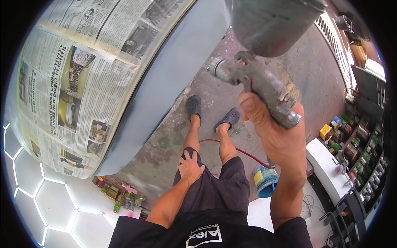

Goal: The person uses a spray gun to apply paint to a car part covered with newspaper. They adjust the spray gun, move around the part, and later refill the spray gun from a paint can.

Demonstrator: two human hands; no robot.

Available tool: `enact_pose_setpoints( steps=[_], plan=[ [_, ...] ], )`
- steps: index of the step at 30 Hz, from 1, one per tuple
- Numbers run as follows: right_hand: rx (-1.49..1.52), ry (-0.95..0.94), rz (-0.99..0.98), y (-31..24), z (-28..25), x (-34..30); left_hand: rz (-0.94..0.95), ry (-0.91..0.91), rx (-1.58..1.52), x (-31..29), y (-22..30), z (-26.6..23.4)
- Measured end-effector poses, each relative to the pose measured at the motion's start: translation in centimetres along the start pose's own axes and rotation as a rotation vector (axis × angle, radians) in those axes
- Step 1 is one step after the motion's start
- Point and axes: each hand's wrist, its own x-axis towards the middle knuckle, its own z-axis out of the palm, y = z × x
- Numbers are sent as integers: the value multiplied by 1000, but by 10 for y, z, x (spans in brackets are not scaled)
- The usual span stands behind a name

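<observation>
1. Bluish-grey paint or primer coats the long panel (178, 58), which runs diagonally beside newspaper masking (95, 74) held down with tape; dark, uneven shading shows along its lower stretch.
2. The step in hand looks to be spraying this panel: the spray gun (264, 78) is raised to the right of it, its nozzle (218, 68) turned left toward the surface and apart from it. No mist can be made out.
3. The next move, I judge, calls for a steady sweep along the panel, the nozzle square to it and the gap even, with the paper edge respected. Dwelling in one spot could cause runs.
4. The right hand (285, 138) is wrapped around the gun's handle, thumb up behind the body, forearm rising from the lower edge. The other fingers are mostly hidden, so whether the trigger is squeezed I cannot tell.
5. The gun's large grey cup (273, 31) sits at the top edge of the view.
6. The left hand (191, 166) holds nothing; it rests on the left leg of the shorts, fingers spread, elbow bent.
7. A red hose (248, 153) curves across the floor (165, 142) behind the legs; its link to the gun is out of sight.
</observation>
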Motion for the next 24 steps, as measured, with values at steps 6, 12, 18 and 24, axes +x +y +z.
enact_pose_setpoints(
  steps=[6,12,18,24],
  plan=[
    [-7,219,-75,6,-12,12,1,18,8,0,0,2],
    [-75,216,-93,8,-8,6,1,14,13,-1,0,3],
    [-37,-23,-8,5,0,-14,-6,7,20,0,1,4],
    [-13,-98,19,4,-3,-19,-7,17,34,0,3,6]
  ],
)
